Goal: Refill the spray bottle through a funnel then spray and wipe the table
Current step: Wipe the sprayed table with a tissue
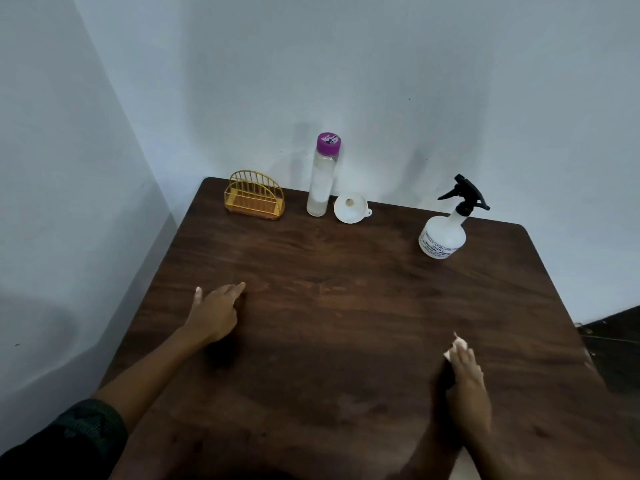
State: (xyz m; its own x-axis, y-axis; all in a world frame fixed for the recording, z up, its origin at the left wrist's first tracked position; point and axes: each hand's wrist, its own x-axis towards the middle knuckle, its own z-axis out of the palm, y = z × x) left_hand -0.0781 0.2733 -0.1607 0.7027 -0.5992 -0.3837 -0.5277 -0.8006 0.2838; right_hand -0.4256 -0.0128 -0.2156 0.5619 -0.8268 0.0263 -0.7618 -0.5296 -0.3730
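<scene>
1. Nearest the person, the right hand (467,386) lies flat on the brown table (329,341) towards its near right corner. Its fingers are stretched forward over a small white cloth (454,348), and only the front of the cloth peeks out past the fingertips. The hand is blurred, so the exact hold is hard to read.
2. The left hand (216,313) rests on the table near the left edge, a little farther in. Its fingers are relaxed, the index finger points ahead, and it holds nothing. A dark sleeve (86,434) covers the upper arm at the near left.
3. The two hands are well apart, with a wide bare stretch of wood between them that runs on to the middle of the table.
4. The spray bottle (443,233) stands upright near the far right corner, close to the right edge. Its black trigger head is screwed on. The body is milky white with a printed label, and its fill level cannot be told.
5. The white funnel (350,207) lies by the far edge with its wide mouth tipped towards the viewer, just beside the tall bottle.
6. The tall clear bottle (323,178) stands upright at the far edge and is closed with a purple cap. A pale, cloudy fill shows in its lower part.
7. A yellow wire holder (254,197) sits at the far left corner, near the bottle but apart from it.
8. Grey walls stand close behind the far edge and along the left edge.
</scene>
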